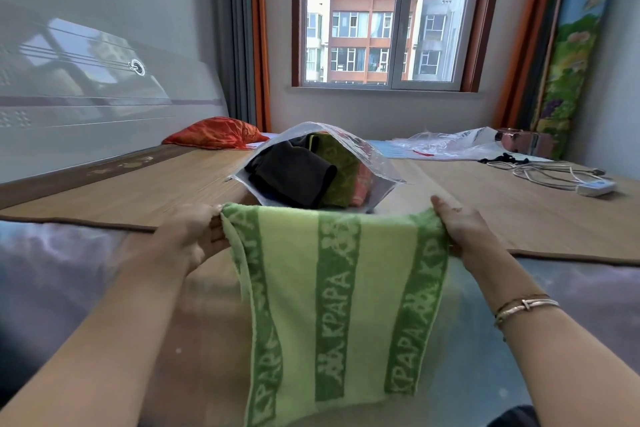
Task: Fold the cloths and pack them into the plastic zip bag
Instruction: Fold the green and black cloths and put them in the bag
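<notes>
A light green towel (332,302) with darker green lettered stripes hangs stretched between my two hands, in front of me over the bed. My left hand (194,236) pinches its upper left corner. Its upper right corner is gripped by my right hand (464,229). Just beyond the towel's top edge lies the clear plastic zip bag (367,149), mouth open toward me. Inside it sit a dark cloth (294,177), a green cloth and an orange-pink one. The towel hides the bag's near lip.
The bed is covered by a bamboo mat (519,205). An orange cushion (216,137) lies at the back left by the headboard. Crumpled clear plastic (450,144) lies at the back right, with a white power strip and cables (571,182) to the right.
</notes>
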Motion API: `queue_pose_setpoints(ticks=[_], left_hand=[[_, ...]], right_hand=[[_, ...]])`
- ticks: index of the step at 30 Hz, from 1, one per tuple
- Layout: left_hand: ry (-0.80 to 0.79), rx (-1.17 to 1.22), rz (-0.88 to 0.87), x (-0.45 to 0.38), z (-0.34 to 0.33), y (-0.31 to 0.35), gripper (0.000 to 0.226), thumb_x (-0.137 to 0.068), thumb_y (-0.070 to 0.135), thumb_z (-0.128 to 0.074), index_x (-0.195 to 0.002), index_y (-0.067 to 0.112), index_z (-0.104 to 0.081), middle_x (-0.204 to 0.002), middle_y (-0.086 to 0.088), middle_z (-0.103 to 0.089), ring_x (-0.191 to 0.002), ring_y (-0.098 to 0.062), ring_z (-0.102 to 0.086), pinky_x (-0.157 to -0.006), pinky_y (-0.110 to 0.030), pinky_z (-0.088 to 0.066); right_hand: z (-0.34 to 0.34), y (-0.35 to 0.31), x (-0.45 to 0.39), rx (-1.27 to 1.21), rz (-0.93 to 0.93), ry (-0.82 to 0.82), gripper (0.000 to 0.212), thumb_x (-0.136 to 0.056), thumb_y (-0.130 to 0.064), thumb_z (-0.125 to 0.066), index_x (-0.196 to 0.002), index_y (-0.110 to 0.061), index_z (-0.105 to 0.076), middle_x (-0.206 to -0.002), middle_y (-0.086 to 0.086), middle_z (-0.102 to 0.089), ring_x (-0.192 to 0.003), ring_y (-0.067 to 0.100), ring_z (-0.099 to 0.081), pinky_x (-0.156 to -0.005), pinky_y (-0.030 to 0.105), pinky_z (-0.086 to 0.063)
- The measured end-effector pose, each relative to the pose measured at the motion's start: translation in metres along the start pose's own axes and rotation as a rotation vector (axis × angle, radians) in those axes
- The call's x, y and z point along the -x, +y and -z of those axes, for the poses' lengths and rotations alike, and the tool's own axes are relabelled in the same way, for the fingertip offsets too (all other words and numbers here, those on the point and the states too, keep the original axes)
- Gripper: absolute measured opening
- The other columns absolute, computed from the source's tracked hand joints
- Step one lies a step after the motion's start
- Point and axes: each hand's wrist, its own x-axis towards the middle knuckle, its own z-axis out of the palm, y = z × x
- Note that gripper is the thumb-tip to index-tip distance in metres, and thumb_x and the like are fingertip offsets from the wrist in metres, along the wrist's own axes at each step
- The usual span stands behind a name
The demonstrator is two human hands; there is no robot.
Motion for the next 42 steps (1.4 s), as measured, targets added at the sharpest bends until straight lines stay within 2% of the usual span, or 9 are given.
queue_pose_setpoints(ticks=[4,7,11,16,18,23,30,37,42], left_hand=[[-0.102,0.011,0.024,0.004,0.000,-0.003,0.015,-0.093,-0.005,-0.049,-0.088,0.008,-0.053,-0.067,-0.010,-0.067,-0.051,-0.016,-0.066,-0.049,-0.028,-0.057],[0.001,-0.014,-0.092,0.001,0.000,-0.003,0.045,-0.081,-0.025,-0.044,-0.105,0.014,-0.043,-0.087,-0.017,-0.059,-0.068,-0.025,-0.061,-0.057,-0.040,-0.058],[0.072,-0.385,-0.342,-0.002,0.004,-0.004,0.055,-0.073,-0.025,-0.024,-0.084,0.013,-0.062,-0.096,-0.021,-0.065,-0.071,-0.027,-0.060,-0.064,-0.034,-0.056],[-0.102,-0.620,-0.348,0.012,0.006,0.004,0.045,-0.077,-0.014,-0.037,-0.089,0.014,-0.070,-0.102,-0.023,-0.068,-0.077,-0.024,-0.061,-0.069,-0.031,-0.052],[-0.222,-0.628,-0.294,0.019,0.006,0.015,0.037,-0.073,-0.003,-0.058,-0.104,0.016,-0.065,-0.110,-0.023,-0.064,-0.088,-0.029,-0.064,-0.082,-0.043,-0.053],[-0.232,-0.799,-0.455,0.033,0.001,0.068,0.064,-0.071,-0.013,-0.072,-0.124,0.017,-0.053,-0.110,-0.007,-0.061,-0.093,-0.013,-0.060,-0.073,-0.019,-0.053],[-0.116,-0.805,-0.706,0.063,0.000,0.140,0.054,-0.066,-0.008,-0.079,-0.111,0.016,-0.062,-0.099,-0.003,-0.066,-0.090,-0.012,-0.061,-0.073,-0.021,-0.047],[-0.119,-1.095,-0.567,0.036,0.007,0.134,0.005,-0.080,0.007,-0.074,-0.085,0.006,-0.073,-0.075,-0.007,-0.065,-0.067,-0.014,-0.053,-0.060,-0.023,-0.039],[-0.019,-1.290,-0.544,-0.008,0.004,0.099,0.022,-0.086,0.022,-0.071,-0.075,0.003,-0.070,-0.057,-0.001,-0.048,-0.058,-0.015,-0.041,-0.057,-0.031,-0.028]], right_hand=[[-0.002,0.010,-0.003,0.217,-0.131,-0.232,0.025,-0.094,-0.025,-0.061,-0.106,-0.004,-0.056,-0.080,0.010,-0.059,-0.060,0.019,-0.058,-0.043,0.024,-0.052],[-0.001,0.006,0.001,0.072,-0.149,-0.406,0.002,-0.096,-0.007,-0.053,-0.094,-0.007,-0.054,-0.077,0.011,-0.054,-0.057,0.018,-0.055,-0.049,0.028,-0.052],[-0.003,-0.006,0.010,-0.032,-0.034,-0.430,0.033,-0.095,0.012,-0.032,-0.088,-0.003,-0.060,-0.079,0.013,-0.056,-0.064,0.018,-0.052,-0.054,0.027,-0.051],[-0.004,-0.020,0.037,0.591,0.252,-0.624,0.061,-0.079,-0.063,-0.064,-0.086,-0.003,-0.065,-0.081,0.009,-0.057,-0.071,0.020,-0.049,-0.068,0.032,-0.040],[-0.003,-0.031,0.042,0.833,0.381,-0.679,0.060,-0.066,-0.066,-0.072,-0.092,-0.011,-0.069,-0.081,0.000,-0.063,-0.074,0.018,-0.054,-0.071,0.029,-0.042],[0.002,-0.074,0.028,1.096,0.610,-0.436,0.027,-0.068,-0.024,-0.084,-0.077,-0.009,-0.065,-0.066,0.000,-0.053,-0.066,0.018,-0.049,-0.057,0.030,-0.040],[0.027,-0.144,0.044,0.740,0.977,-0.129,0.018,-0.076,-0.019,-0.074,-0.070,-0.003,-0.068,-0.065,0.013,-0.060,-0.062,0.016,-0.050,-0.058,0.029,-0.036],[0.027,-0.133,0.017,0.675,0.869,-0.163,0.031,-0.075,-0.026,-0.078,-0.073,0.004,-0.068,-0.067,0.022,-0.058,-0.061,0.019,-0.048,-0.058,0.030,-0.034],[0.015,-0.107,-0.016,0.800,0.713,-0.161,0.023,-0.078,-0.021,-0.075,-0.061,-0.009,-0.064,-0.056,0.003,-0.059,-0.059,0.017,-0.052,-0.059,0.031,-0.037]])
